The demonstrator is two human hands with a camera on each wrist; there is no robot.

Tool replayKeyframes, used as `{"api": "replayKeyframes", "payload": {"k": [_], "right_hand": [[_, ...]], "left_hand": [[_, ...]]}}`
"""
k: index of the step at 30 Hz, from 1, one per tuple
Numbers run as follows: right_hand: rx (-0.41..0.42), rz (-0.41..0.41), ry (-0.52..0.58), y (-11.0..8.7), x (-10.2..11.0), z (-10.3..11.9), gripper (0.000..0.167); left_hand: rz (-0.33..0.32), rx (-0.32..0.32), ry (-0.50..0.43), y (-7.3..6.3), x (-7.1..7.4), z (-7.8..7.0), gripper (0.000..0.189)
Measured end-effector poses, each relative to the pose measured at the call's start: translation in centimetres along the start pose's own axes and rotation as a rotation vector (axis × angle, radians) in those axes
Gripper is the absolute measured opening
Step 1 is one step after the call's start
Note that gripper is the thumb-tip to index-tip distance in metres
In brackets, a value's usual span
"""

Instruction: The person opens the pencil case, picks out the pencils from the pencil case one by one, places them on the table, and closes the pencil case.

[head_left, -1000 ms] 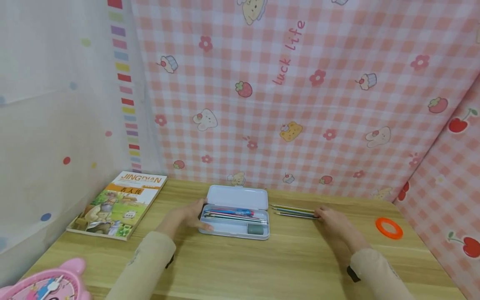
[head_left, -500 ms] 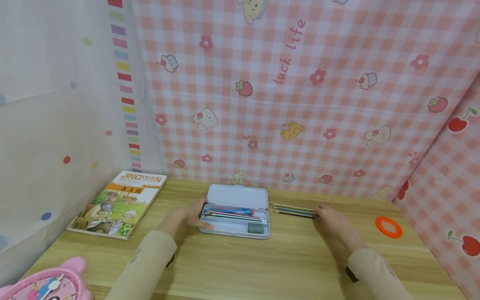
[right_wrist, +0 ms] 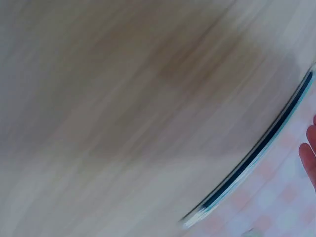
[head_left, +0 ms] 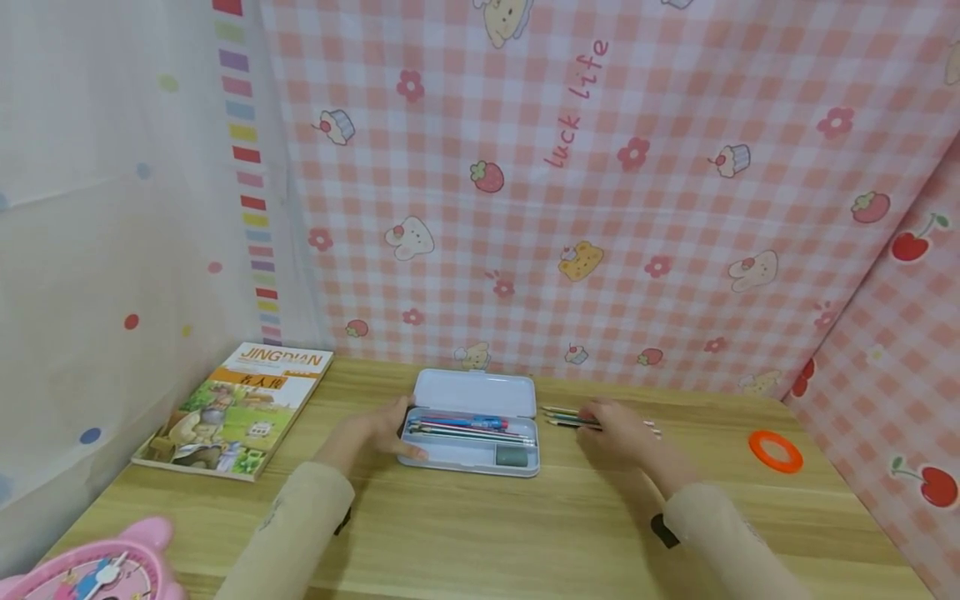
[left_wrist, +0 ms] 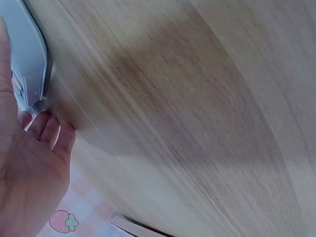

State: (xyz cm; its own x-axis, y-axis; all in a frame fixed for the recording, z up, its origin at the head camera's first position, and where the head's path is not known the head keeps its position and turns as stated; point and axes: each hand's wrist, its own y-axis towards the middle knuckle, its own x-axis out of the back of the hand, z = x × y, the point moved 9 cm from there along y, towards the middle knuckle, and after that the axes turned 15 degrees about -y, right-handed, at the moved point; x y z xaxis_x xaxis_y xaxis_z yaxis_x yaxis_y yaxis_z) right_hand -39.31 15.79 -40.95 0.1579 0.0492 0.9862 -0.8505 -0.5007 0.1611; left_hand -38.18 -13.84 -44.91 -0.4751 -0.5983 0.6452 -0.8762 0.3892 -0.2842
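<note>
A pale blue pencil case lies with its lid up. Inside are several pencils and pens and a dark green block. My left hand grips its left end, thumb in front and fingers behind; the left wrist view shows those fingers at the case's corner. My right hand is over the middle of the loose pencils, whose ends show on both sides of it. In the right wrist view, loose fingers appear beside and apart from a dark pencil; the thumb is hidden.
A book lies at the left of the wooden table. A pink clock is partly in view at lower left. An orange ring lies right of the right hand. A checked cloth hangs behind.
My right hand has moved left, from the pencils' right ends to over their middle. The pencils' right ends now show past it. My left hand stays at the case.
</note>
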Motion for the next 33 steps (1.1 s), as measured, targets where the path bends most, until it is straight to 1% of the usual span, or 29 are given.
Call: {"api": "replayKeyframes", "payload": {"k": [3,5,9,13,15,20,22,25,27,29,33], "right_hand": [[0.075,-0.033,0.013,1.0,0.3,2.4,0.015],[0.119,-0.033,0.028,1.6,0.3,4.1,0.015],[0.194,0.010,0.054,2.7,0.2,7.2,0.021],[0.214,0.066,0.057,3.8,-0.5,9.1,0.025],[0.205,0.097,0.073,4.2,-1.0,9.7,0.025],[0.168,0.197,0.155,4.8,-2.3,10.3,0.023],[0.156,0.215,0.182,5.0,-2.6,10.4,0.020],[0.157,0.198,0.198,5.2,-2.5,10.5,0.016],[0.170,0.177,0.190,5.3,-2.3,10.6,0.014],[0.180,0.169,0.159,5.3,-2.2,10.8,0.013],[0.210,0.147,0.056,5.0,-1.9,11.3,0.014]], "left_hand": [[-0.001,-0.003,0.009,0.0,0.0,-0.1,0.103],[-0.003,-0.006,0.013,-0.1,0.0,-0.1,0.104],[-0.009,-0.003,0.013,-0.2,0.0,-0.2,0.104],[-0.009,0.005,0.010,-0.2,0.0,0.0,0.104],[-0.012,0.007,0.014,-0.1,0.0,0.1,0.103],[-0.011,0.021,0.018,0.0,0.0,0.2,0.103],[-0.007,0.026,0.016,0.0,-0.1,0.2,0.103],[-0.008,0.020,0.012,0.0,-0.1,0.1,0.102],[-0.011,0.009,0.005,0.0,0.0,0.0,0.101],[-0.013,0.001,0.002,0.1,0.0,0.0,0.100],[-0.013,-0.001,0.004,0.1,-0.1,0.0,0.100]]}}
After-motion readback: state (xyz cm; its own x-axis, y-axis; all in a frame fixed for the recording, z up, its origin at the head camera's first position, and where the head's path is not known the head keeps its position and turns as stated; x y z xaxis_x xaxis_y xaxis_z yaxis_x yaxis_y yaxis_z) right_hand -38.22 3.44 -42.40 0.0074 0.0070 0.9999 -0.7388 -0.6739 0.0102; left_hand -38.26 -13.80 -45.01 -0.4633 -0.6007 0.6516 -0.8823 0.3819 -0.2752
